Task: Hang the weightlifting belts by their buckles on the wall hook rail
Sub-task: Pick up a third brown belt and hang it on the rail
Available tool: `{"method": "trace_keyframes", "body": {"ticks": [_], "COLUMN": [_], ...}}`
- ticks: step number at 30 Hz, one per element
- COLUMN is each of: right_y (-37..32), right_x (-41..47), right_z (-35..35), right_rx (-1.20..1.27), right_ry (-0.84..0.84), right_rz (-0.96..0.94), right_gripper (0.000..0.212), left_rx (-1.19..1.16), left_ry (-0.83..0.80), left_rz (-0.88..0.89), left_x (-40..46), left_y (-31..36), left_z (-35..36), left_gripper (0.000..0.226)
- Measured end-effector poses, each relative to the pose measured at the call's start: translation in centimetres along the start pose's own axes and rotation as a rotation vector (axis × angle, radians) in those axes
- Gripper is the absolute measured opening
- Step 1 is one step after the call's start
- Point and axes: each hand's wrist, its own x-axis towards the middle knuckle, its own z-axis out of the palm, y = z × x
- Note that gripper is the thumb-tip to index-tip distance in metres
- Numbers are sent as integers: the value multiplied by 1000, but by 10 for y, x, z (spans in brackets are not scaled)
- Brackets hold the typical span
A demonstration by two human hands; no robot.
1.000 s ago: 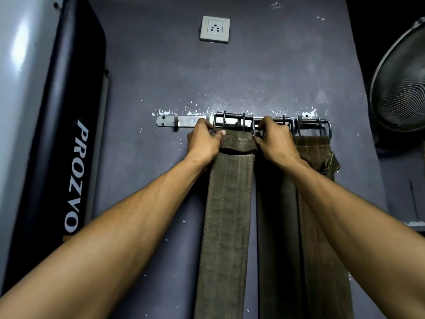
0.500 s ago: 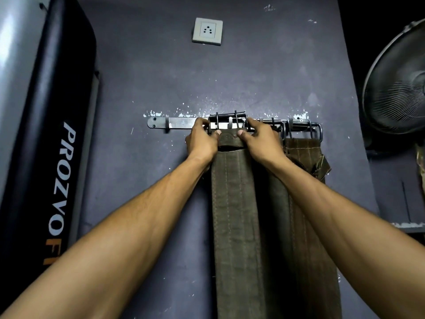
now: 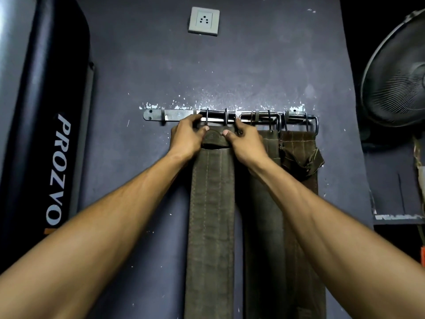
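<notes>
Left hand (image 3: 187,137): gripping the left belt's (image 3: 210,203) buckle (image 3: 216,117)
Right hand (image 3: 246,140): gripping the same buckle
Left belt: hanging down from the hook rail (image 3: 174,115)
Other belts (image 3: 296,143): hanging just beside it

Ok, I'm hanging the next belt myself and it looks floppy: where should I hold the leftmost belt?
Grip the leftmost belt at its top, by the two ends of the buckle, coming from the front with a hand on each side, as the left hand and right hand do. The strap hangs limp; only the rigid buckle can be steered onto the rail.
</notes>
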Motion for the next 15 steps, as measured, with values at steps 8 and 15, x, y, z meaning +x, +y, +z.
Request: {"method": "trace_keyframes", "body": {"ticks": [8, 15], "right_y": [27, 74], "right_x": [-49, -95], "right_z": [22, 42], "right_rx": [118, 192], "right_ry": [143, 91], "right_rz": [-43, -54], "right_gripper": [56, 36], "left_rx": [-190, -503], "left_ry": [54, -92], "left_rz": [-13, -205], "left_x": [-35, -88], "left_y": [-15, -52], "left_z": [14, 38], "left_gripper": [46, 41]}}
